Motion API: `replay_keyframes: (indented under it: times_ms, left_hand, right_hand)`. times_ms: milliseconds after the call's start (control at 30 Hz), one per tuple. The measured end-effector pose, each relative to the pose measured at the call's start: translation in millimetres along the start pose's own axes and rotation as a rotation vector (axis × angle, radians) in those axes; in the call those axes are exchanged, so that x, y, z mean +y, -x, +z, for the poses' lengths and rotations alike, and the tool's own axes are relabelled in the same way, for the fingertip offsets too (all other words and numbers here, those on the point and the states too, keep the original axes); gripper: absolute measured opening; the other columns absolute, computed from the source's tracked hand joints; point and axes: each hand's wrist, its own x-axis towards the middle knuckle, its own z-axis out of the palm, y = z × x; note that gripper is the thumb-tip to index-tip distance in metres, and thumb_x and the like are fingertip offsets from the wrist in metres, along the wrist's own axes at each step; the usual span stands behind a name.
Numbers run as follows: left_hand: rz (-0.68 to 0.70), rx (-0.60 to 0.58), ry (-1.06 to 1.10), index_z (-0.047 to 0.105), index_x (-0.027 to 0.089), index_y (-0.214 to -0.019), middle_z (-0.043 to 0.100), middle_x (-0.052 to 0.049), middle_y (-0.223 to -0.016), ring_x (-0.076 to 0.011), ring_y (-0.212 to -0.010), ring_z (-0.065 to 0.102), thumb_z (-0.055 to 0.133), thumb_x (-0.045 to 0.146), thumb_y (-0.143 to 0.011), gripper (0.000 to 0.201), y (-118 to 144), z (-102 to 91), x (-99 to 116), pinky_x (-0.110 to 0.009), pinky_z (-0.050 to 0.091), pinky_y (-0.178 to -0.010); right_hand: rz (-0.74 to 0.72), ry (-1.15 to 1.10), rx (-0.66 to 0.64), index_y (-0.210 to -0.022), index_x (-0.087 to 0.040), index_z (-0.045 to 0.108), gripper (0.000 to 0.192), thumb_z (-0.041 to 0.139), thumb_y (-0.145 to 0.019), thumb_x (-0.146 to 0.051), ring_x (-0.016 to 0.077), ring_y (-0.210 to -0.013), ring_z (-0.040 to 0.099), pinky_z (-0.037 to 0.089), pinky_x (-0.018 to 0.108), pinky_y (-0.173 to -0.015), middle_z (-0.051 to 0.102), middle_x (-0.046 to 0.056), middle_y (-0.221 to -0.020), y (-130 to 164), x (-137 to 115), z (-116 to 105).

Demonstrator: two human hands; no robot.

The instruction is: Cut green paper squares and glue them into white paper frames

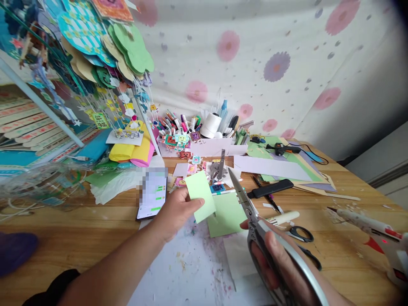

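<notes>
My left hand pinches a small light green paper rectangle between thumb and fingers, raised over the work area. In my right hand is a large pair of metal scissors, its fingers through the handles. The blades point up and away, to the right of the paper and apart from it. Below and between the hands lies a larger light green paper sheet, partly overlapped by the scissors. Under both hands spreads a stained white sheet.
Left of the paper lies a phone. Black-handled scissors and a white glue gun are at the right. A pen holder box stands at the back. Paper decorations hang at the upper left. A black-handled cutter lies behind the scissors.
</notes>
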Motion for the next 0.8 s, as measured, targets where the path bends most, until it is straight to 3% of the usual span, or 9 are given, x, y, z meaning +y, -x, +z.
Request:
replay_keyframes:
  times_ms: [100,167,300,433,533,633,700,800]
  left_hand:
    - [0.070,0.032,-0.245,0.067,0.015,-0.089,0.071,-0.004,-0.083,-0.0198,-0.073,0.063,0.070,0.024,-0.070,0.022,-4,-13.1,9,-0.028,0.044,-0.063]
    - [0.053,-0.027,-0.267,0.065,0.015,-0.089,0.069,-0.003,-0.080,-0.0188,-0.068,0.062,0.069,0.026,-0.071,0.021,-3,-16.3,12,-0.026,0.043,-0.058]
    - [0.036,-0.240,-0.233,0.062,0.016,-0.095,0.067,-0.004,-0.086,-0.0201,-0.079,0.062,0.064,0.025,-0.075,0.023,-1,-14.4,9,-0.028,0.046,-0.067]
    - [0.134,-0.257,-0.557,0.066,0.018,-0.087,0.064,-0.002,-0.081,-0.0198,-0.075,0.059,0.059,0.029,-0.079,0.015,-2,-14.7,7,-0.029,0.044,-0.066]
    - [0.324,-0.260,-0.759,0.070,0.020,-0.077,0.062,-0.006,-0.103,-0.0250,-0.099,0.057,0.060,0.029,-0.078,0.013,0,-15.4,11,-0.032,0.042,-0.086]
    - [0.428,-0.311,-0.797,0.072,0.021,-0.073,0.056,-0.007,-0.123,-0.0269,-0.114,0.050,0.060,0.028,-0.078,0.014,5,-13.1,15,-0.032,0.035,-0.096]
    - [0.418,-0.330,-0.785,0.071,0.021,-0.073,0.059,-0.007,-0.116,-0.0252,-0.107,0.053,0.057,0.028,-0.081,0.017,6,-11.1,17,-0.031,0.037,-0.092]
    - [0.382,-0.255,-0.767,0.059,0.020,-0.060,0.059,-0.002,-0.083,-0.0191,-0.080,0.054,0.058,0.027,-0.080,0.021,4,-11.4,16,-0.027,0.039,-0.073]
  right_hand:
    - [0.000,-0.070,0.007,-0.110,-0.019,0.047,0.056,0.035,-0.086,-0.067,0.0093,-0.041,0.037,0.033,0.022,-0.042,0.043,-0.006,-0.057,-1,-1,-8]
    - [-0.021,-0.092,0.031,-0.110,-0.020,0.047,0.054,0.041,-0.085,-0.067,0.0090,-0.044,0.040,0.034,0.022,-0.042,0.047,-0.004,-0.063,-3,-1,-12]
    - [-0.078,-0.104,0.104,-0.111,-0.020,0.049,0.047,0.052,-0.083,-0.059,0.0083,-0.046,0.043,0.034,0.022,-0.042,0.056,-0.001,-0.072,-1,-2,-16]
    - [-0.013,-0.048,0.164,-0.109,-0.018,0.051,0.050,0.062,-0.078,-0.056,0.0087,-0.050,0.044,0.040,0.023,-0.044,0.058,0.001,-0.077,3,-8,-14]
    - [0.007,-0.044,0.183,-0.109,-0.018,0.052,0.050,0.067,-0.075,-0.052,0.0102,-0.054,0.047,0.041,0.023,-0.047,0.058,0.001,-0.078,4,-12,-11]
    - [-0.023,-0.052,0.183,-0.110,-0.018,0.051,0.048,0.069,-0.075,-0.045,0.0140,-0.063,0.052,0.043,0.024,-0.051,0.059,0.002,-0.078,2,-14,-9]
    - [-0.027,-0.026,0.166,-0.110,-0.018,0.050,0.048,0.069,-0.074,-0.044,0.0157,-0.067,0.054,0.045,0.025,-0.052,0.061,0.003,-0.079,2,-16,-7]
    - [-0.008,0.013,0.137,-0.109,-0.018,0.051,0.045,0.064,-0.078,-0.049,0.0136,-0.060,0.050,0.045,0.025,-0.050,0.056,0.000,-0.074,7,-19,-5]
